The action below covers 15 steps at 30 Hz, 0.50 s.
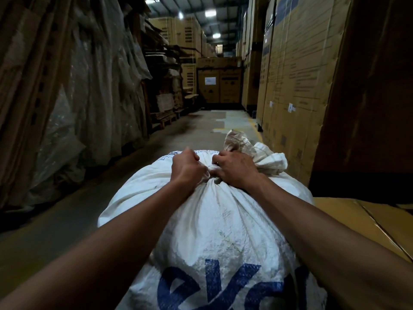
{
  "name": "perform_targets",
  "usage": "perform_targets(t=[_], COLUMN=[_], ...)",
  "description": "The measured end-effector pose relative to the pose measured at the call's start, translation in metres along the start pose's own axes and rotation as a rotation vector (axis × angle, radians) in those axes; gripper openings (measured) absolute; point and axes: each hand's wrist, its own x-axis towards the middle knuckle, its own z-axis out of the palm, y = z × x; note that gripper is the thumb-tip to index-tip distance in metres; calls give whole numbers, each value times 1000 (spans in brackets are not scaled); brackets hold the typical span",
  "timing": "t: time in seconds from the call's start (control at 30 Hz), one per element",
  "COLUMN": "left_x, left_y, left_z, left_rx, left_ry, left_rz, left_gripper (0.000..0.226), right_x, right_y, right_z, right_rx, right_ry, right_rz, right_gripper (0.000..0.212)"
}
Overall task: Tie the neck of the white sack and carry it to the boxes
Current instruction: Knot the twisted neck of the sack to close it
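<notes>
Now each hand, left hand [188, 167] and right hand [234, 170], grips the white sack's [212, 224] neck [211, 175].

Clear plastic sheeting [67, 121] drapes the left of the frame. Wooden pallets [164, 118] sit mid-left on the concrete floor [196, 130]. Ceiling lights [210, 13] glow at top centre.

I see the left hand [188, 167] and right hand [234, 170] both clenched on the gathered neck [212, 175] of the white sack [214, 224], its loose top flopped right, with boxes [297, 70] stacked along the aisle's right side.
</notes>
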Motion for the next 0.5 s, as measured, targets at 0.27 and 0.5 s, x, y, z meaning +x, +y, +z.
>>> perform_targets(t=[0.27, 0.5], left_x=[9, 17], left_y=[-16, -44], left_z=[-14, -35], left_rx=[1, 100], left_ry=[-134, -214], left_rz=[144, 400], left_gripper=[10, 55], right_x=[0, 0], right_y=[0, 0], right_z=[-5, -6], right_rx=[10, 17], right_ry=[-10, 13], right_rz=[2, -29], right_gripper=[42, 42])
